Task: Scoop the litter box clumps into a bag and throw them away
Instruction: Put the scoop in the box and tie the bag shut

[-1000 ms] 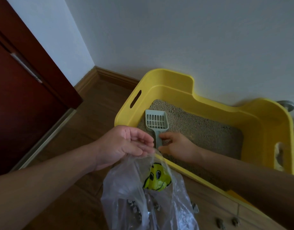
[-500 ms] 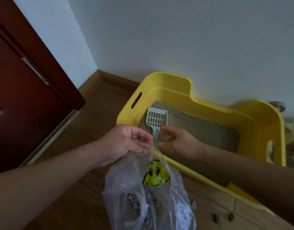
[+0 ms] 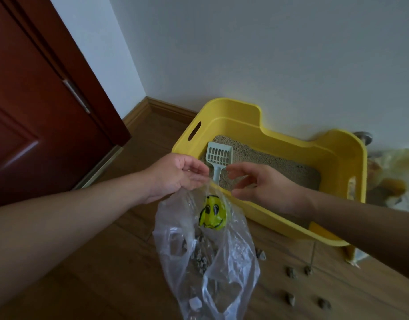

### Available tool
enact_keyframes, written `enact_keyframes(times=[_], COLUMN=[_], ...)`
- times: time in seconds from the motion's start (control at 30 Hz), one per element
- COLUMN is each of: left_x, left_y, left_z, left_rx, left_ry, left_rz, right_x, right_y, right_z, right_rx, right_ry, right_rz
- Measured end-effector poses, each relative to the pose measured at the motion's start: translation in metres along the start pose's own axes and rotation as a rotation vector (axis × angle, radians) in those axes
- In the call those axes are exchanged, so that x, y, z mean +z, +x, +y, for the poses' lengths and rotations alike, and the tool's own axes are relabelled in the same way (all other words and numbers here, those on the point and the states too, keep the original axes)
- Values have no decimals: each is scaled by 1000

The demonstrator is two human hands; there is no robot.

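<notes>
Pinching bag [image 3: 231, 257] — left hand [image 3: 175, 176]; right hand [image 3: 264, 187] empty

This is a corner of a room in a home. Plain white walls [image 3: 268, 54] meet left of centre in the upper frame, above a wooden baseboard [image 3: 166, 107] and a wood-plank floor [image 3: 106, 262]. A dark red panelled door [image 3: 37, 112] with a metal handle [image 3: 76, 95] fills the left side. At centre right a yellow litter box [image 3: 233, 116] stands against the wall, holding grey litter [image 3: 279, 162] and a slotted scoop [image 3: 219, 154], which marks a pet-keeping household.
</notes>
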State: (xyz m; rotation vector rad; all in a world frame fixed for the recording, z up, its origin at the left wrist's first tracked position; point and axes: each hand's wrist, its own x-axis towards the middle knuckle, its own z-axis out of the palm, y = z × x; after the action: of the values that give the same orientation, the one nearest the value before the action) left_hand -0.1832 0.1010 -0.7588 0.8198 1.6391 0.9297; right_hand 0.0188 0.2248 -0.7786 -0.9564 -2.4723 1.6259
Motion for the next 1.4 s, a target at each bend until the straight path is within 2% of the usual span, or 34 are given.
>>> enact_keyframes(times=[0.1, 0.4, 0.63, 0.77, 0.9, 1.07, 1.2, 1.4], left_x=[5, 13, 9, 6, 5, 3, 4, 5], left_y=[-5, -8, -2, -3, -8, -18, -24, -28], left_z=[3, 2, 2, 1, 2, 4, 2, -5], left_rx=[5, 31, 31, 45, 109, 157, 167, 202], left_ry=[22, 65, 77, 66, 140, 497, 852, 1104], left_rz=[10, 28, 8, -84, -266, -473, -530, -557], right_x=[6, 53, 68, 73, 80, 84, 84, 74], right_y=[-20, -75, -70, -65, -61, -54, -52, -54], right_z=[-9, -8, 0, 5, 8, 14, 19, 22], right_rx=[-65, -110, -166, -185, -164, -103, -88, -113], right_ry=[-36, -429, -645, -726, -843, -1003, -1083, -1089], right_rz=[-24, -370, -437, -434, -453, -433, -430, -399])
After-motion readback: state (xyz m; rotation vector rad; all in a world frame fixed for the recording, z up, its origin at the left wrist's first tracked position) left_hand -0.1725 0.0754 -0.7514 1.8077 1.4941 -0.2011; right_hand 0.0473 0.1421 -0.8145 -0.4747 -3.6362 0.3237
